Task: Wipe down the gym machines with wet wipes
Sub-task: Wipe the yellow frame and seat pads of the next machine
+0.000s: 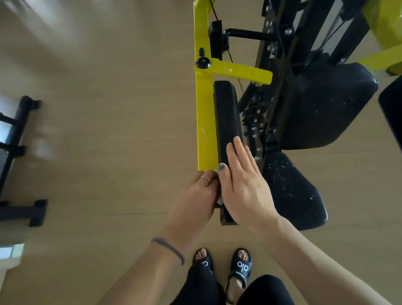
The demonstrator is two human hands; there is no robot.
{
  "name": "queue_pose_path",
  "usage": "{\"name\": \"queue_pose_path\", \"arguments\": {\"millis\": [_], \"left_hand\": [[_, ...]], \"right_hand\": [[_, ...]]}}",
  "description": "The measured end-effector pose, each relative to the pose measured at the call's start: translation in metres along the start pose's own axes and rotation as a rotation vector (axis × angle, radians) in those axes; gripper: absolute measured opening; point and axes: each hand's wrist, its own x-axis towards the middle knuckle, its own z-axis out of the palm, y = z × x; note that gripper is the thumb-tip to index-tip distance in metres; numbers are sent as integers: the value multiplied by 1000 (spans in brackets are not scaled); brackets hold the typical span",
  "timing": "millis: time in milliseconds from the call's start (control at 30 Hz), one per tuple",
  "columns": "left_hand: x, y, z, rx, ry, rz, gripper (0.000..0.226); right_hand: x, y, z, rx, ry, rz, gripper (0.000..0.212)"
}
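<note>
1. Broadly, we stand at a yellow-framed gym machine (203,108) with black seat pads (323,104) on its right side; the wiping step is in hand, and we judge it far from done, since those pads show pale specks.
2. Running from near to far beside the yellow upright is a long black arm pad (225,109), the part being cleaned now.
3. Our right hand (243,185) lies flat on the near end of that pad, fingers straight and pressing, holding nothing.
4. Our left hand (196,198) is curled at the pad's near left edge, pinching what looks like a wet wipe (219,200); only a pale sliver shows between the hands.
5. Next, we would draw the wipe farther along the pad while the right hand steadies it.
</note>
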Motion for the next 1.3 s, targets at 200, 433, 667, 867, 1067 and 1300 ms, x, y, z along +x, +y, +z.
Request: {"name": "queue_pose_path", "arguments": {"millis": [200, 433, 667, 867, 1067, 1300], "left_hand": [[54, -17, 2, 72, 74, -131, 26], [111, -46, 0, 97, 65, -88, 18], [53, -42, 13, -64, -5, 28, 17], [171, -95, -8, 9, 33, -28, 19], [180, -111, -14, -17, 18, -14, 14], [152, -116, -1, -81, -90, 198, 28]], "right_hand": [[6, -3, 1, 48, 34, -13, 54], [34, -15, -21, 34, 79, 23, 46], [61, -29, -13, 10, 136, 121, 42], [87, -22, -5, -92, 195, 140, 54], [100, -23, -3, -45, 218, 186, 50], [108, -42, 6, -193, 246, 275, 54]]}}
